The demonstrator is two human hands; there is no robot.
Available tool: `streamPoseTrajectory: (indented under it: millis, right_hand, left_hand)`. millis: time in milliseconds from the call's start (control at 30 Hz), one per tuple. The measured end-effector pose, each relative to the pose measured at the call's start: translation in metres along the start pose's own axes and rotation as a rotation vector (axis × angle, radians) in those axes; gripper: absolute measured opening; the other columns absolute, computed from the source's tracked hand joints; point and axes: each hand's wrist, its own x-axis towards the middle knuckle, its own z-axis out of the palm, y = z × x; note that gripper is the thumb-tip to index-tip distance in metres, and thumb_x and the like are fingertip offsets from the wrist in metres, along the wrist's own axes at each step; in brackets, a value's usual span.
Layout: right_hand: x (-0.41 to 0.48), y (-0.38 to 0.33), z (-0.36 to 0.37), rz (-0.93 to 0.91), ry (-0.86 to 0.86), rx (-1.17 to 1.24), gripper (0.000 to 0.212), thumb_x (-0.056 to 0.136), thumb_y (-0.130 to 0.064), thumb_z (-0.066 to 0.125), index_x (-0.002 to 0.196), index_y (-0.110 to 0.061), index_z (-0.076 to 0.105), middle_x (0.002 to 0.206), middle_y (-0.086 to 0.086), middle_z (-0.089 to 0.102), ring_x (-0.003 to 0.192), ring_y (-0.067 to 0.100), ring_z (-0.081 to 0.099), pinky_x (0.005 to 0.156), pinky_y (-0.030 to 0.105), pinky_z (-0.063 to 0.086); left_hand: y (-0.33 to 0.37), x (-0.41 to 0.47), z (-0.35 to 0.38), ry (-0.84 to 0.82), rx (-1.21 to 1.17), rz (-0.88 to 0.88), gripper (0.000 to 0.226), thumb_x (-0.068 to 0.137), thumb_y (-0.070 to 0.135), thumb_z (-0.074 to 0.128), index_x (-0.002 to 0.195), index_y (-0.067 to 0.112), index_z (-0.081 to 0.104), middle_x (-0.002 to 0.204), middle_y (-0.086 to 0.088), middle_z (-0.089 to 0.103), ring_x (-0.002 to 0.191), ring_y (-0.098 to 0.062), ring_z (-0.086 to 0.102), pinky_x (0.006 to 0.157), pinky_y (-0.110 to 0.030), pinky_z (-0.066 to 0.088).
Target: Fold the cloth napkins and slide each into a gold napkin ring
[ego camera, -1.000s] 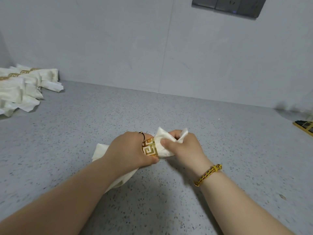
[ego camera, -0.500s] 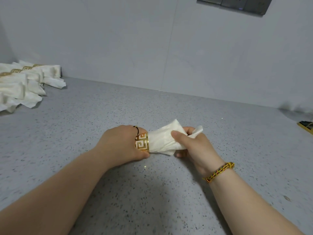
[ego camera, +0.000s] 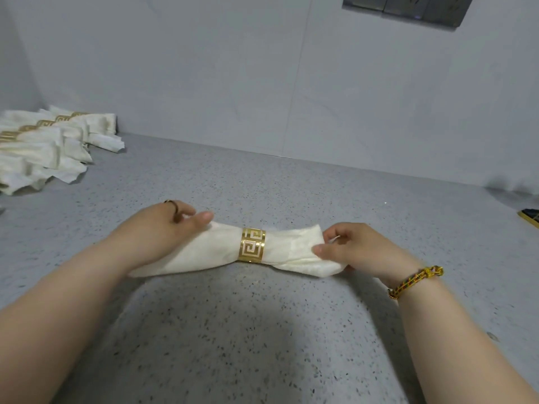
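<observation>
A cream cloth napkin, rolled lengthwise, lies across the grey speckled counter with a gold napkin ring around its middle. My left hand grips the napkin's left end, thumb over the top. My right hand pinches the right end between thumb and curled fingers. The left end of the cloth is partly hidden under my left hand and forearm.
Several cream napkins in gold rings lie in a row at the far left by the wall. A dark tray edge with a gold rim shows at the right border. A grey wall plate hangs above.
The napkin has been pulled through the ring, which now sits at its middle. My hands have moved apart to the two ends, and my left hand has let go of the ring.
</observation>
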Motion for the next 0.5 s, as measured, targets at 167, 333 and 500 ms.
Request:
streamPoseTrajectory:
  millis: [167, 333, 500]
  right_hand:
    - [0.000, -0.003, 0.009, 0.001, 0.013, -0.031, 0.018, 0.082, -0.028, 0.066, 0.093, -0.018, 0.057, 0.075, -0.005, 0.061, 0.066, 0.007, 0.054, 0.061, 0.016, 0.040]
    - [0.006, -0.004, 0.030, -0.041, 0.151, 0.204, 0.018, 0.084, -0.019, 0.064, 0.099, -0.015, 0.053, 0.084, -0.004, 0.058, 0.071, 0.007, 0.055, 0.057, 0.013, 0.044]
    - [0.012, -0.007, 0.044, -0.044, 0.244, 0.340, 0.032, 0.085, -0.011, 0.062, 0.115, -0.012, 0.053, 0.080, -0.002, 0.059, 0.068, 0.008, 0.056, 0.055, 0.010, 0.044]
  left_hand:
    - [-0.013, -0.005, 0.013, 0.012, -0.212, 0.009, 0.011, 0.090, 0.032, 0.053, 0.095, 0.023, 0.057, 0.080, 0.013, 0.055, 0.072, -0.002, 0.049, 0.059, -0.013, 0.032]
    - [-0.005, -0.007, 0.019, 0.074, -0.309, -0.020, 0.014, 0.085, 0.017, 0.062, 0.095, 0.026, 0.059, 0.091, 0.004, 0.059, 0.078, -0.011, 0.051, 0.061, -0.021, 0.036]
    - [0.002, -0.012, 0.023, -0.058, -0.085, 0.009, 0.085, 0.077, 0.029, 0.070, 0.145, 0.027, 0.019, 0.133, 0.003, 0.044, 0.113, -0.015, 0.045, 0.082, -0.017, 0.029]
